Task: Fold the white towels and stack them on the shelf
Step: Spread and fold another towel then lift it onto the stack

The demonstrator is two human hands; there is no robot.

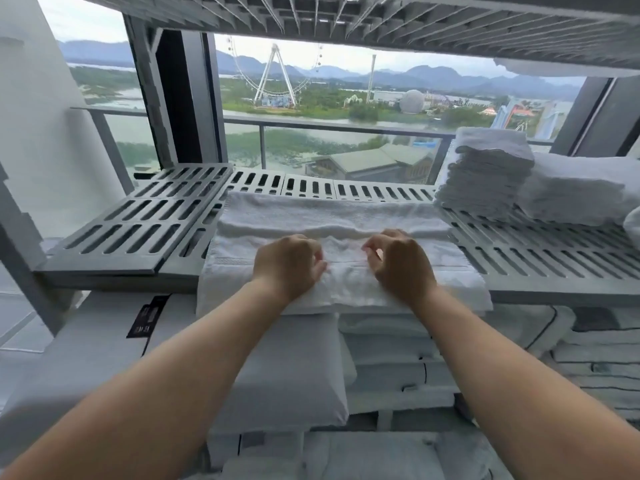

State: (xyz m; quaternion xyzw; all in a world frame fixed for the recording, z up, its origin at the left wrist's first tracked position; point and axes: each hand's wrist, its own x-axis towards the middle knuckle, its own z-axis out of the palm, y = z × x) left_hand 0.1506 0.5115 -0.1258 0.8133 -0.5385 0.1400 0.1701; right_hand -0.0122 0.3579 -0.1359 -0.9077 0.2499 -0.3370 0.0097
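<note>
While my left hand (289, 266) and right hand (403, 268) pinch the white towel (311, 216) with curled fingers (318, 264), the slatted shelf (138, 220) holds a folded towel stack (485, 174) at two o'clock.

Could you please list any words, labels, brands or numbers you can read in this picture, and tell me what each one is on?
Nothing here is legible.
Black tag on the white bedding below the slatted shelf: pale marks, too blurred to read.
Small black tags on the stacked linens right of it: too small to read.
White towel: no print visible.
</note>
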